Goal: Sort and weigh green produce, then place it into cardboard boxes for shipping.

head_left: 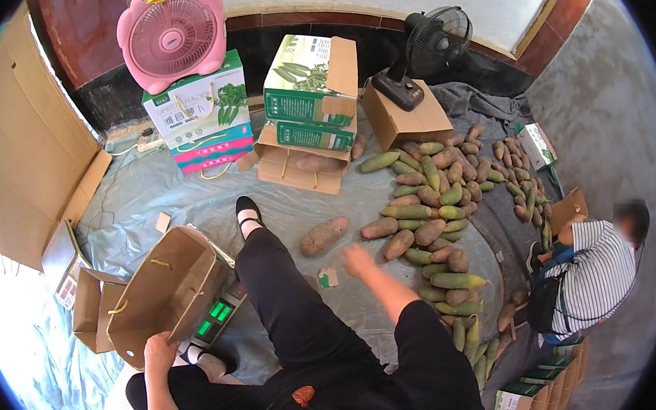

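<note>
My left hand (pixel 160 350) grips the near rim of an open brown cardboard box (pixel 163 288) that rests tilted on a scale with a green display (pixel 213 319). My right hand (pixel 356 260) is stretched out over the grey sheet, blurred, with fingers apart and nothing in it. It hovers just right of a large reddish sweet potato (pixel 323 235) lying alone. A small green and white tag (pixel 327 278) lies below that hand. My legs in black trousers (pixel 289 310) stretch forward between the box and the hand.
A heap of green and reddish tubers (pixel 439 206) spreads right of my hand. Printed cartons (pixel 312 80), a pink fan (pixel 174 31) and a black fan (pixel 429 47) stand at the back. Another person in a striped shirt (pixel 596 276) crouches at the right. Flat cardboard (pixel 16 157) leans left.
</note>
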Demonstrator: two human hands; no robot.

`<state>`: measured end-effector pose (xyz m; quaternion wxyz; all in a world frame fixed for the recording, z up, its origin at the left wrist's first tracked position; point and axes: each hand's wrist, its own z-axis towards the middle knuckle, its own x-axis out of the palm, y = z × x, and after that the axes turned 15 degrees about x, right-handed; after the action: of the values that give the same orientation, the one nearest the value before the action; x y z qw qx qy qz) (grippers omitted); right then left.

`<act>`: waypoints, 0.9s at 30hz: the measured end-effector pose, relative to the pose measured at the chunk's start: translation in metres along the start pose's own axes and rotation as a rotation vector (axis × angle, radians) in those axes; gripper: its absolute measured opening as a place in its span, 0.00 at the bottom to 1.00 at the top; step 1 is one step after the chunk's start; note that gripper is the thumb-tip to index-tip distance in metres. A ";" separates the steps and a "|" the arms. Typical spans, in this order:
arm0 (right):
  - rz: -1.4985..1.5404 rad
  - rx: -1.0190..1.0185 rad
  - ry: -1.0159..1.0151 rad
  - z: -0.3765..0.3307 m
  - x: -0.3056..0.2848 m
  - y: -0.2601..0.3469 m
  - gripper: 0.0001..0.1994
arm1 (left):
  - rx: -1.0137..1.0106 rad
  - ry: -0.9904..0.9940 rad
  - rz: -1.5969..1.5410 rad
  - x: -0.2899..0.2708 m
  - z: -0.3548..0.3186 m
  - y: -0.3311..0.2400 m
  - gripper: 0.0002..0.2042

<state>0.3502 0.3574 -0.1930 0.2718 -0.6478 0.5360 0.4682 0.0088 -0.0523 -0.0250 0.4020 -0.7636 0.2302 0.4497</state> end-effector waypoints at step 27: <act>0.166 0.223 0.353 -0.084 0.219 -0.116 0.23 | -0.062 -0.006 -0.101 0.022 0.015 -0.015 0.10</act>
<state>0.4842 0.2215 -0.3722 0.2044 -0.6395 0.6750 0.3062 0.0223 -0.0316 -0.0419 0.4012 -0.7851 0.1761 0.4378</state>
